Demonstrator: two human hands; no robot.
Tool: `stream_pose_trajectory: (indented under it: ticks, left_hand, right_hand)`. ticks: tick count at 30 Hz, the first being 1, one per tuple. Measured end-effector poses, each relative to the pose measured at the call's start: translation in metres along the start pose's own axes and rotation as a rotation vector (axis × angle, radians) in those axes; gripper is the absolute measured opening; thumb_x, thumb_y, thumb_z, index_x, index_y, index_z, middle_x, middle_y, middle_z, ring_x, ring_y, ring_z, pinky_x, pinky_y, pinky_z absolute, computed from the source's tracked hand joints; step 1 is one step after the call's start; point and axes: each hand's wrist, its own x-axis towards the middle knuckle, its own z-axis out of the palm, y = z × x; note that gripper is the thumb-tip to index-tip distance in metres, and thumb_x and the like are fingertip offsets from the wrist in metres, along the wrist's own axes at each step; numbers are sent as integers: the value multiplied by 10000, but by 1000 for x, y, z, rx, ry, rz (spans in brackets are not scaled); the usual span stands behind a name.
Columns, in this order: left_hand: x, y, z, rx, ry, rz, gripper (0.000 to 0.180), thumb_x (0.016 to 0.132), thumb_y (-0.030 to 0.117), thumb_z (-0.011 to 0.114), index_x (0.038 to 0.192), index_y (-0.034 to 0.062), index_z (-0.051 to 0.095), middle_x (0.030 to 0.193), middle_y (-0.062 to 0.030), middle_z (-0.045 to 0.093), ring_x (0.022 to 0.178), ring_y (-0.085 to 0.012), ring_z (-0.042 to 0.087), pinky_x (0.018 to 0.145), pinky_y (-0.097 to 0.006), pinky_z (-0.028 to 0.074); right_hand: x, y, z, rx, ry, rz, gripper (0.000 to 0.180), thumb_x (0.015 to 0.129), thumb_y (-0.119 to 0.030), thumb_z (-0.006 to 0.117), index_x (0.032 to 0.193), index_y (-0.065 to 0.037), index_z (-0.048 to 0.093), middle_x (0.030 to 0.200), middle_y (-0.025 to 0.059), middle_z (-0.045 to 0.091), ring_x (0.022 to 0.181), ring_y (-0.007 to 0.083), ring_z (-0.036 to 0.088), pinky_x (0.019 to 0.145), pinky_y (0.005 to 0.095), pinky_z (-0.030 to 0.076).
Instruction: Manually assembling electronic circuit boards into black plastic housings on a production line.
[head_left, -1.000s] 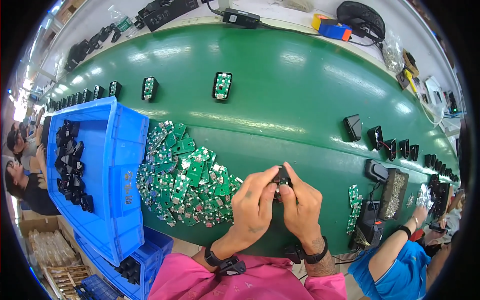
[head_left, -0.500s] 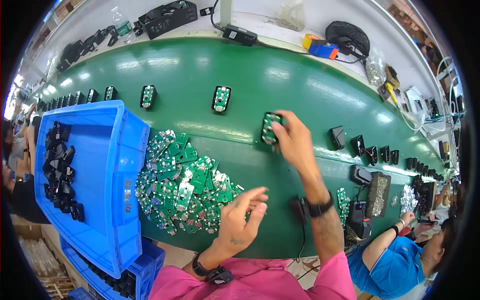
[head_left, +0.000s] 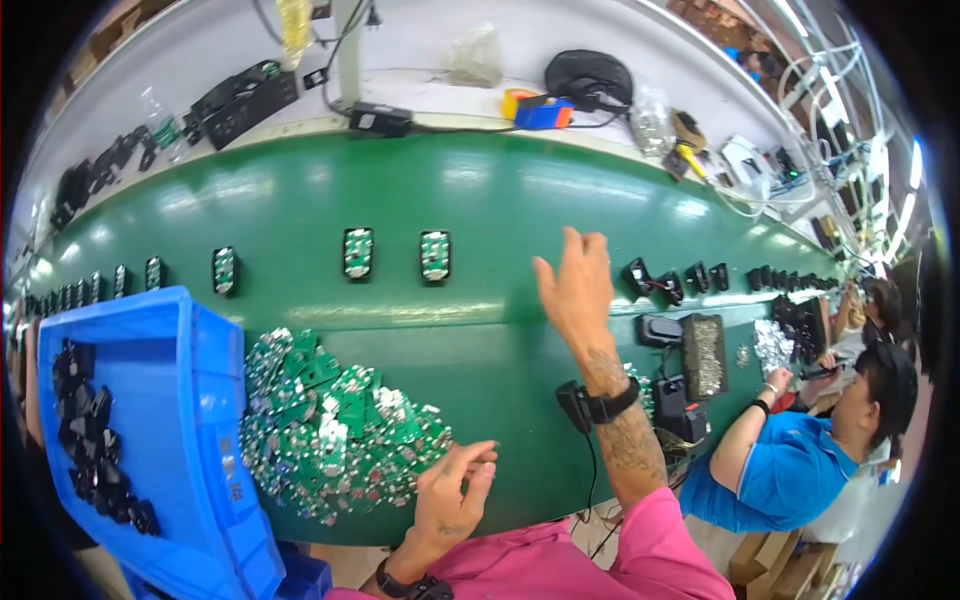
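My right hand (head_left: 577, 285) reaches over the green table with thumb and fingers apart and nothing visible in its grip. It covers the spot where a black housing stood earlier; whether that housing is under it I cannot tell. My left hand (head_left: 452, 492), half curled with its thumb apart, holds nothing visible beside a heap of green circuit boards (head_left: 330, 420). Left of my right hand stands a black housing with a green board in it (head_left: 435, 257). Another board-filled housing (head_left: 358, 254) stands close to it. Black housings with wires (head_left: 668, 288) stand to the right.
A blue bin (head_left: 215, 440) with black parts stands at left. More filled housings (head_left: 224, 271) line the table's left side. At right are a black charger-like block (head_left: 575, 406), a box of small metal parts (head_left: 704, 356) and a co-worker in blue (head_left: 785, 470). A shelf runs behind.
My right hand has let go of the board-filled housing, leaving it on the table, and moved right toward the black housings. The view has shifted. My left hand stays by the heap.
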Motion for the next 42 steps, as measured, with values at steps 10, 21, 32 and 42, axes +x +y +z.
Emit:
stream_pose_trajectory:
  ticks: [10,21,32,42]
  left_hand:
    - [4,4,28,-318,-47,-169,553,954,188,561,1416,-30,351,1244,-229,557,791,-210,699,619,-267,576]
    - [3,-11,32,-229,-2,-160,479,935,160,537,1345,-10,356,1161,-129,506,962,-174,535,867,-306,460]
    - [10,7,51,-337,-51,-207,320,960,81,443,1262,-11,495,1279,-159,461,857,-216,648,641,-265,532]
    - [12,-9,41,-280,-140,-195,279,983,128,374,1169,-19,520,1392,-177,380,795,-241,683,569,-272,538]
  right_hand:
    - [-66,42,-51,56,-205,-126,246,809,-143,714,1005,-33,614,902,167,624,791,380,622,683,478,505]
    - [-185,-9,-118,694,-484,238,331,814,-67,741,1121,-25,627,946,105,598,643,168,621,552,299,500]
    - [-181,29,-116,732,-377,135,158,808,-70,748,935,-4,679,895,107,685,797,214,659,703,322,518]
    - [-192,90,-81,-49,-216,79,534,884,-114,641,1356,56,459,1416,255,428,1347,422,376,1111,486,328]
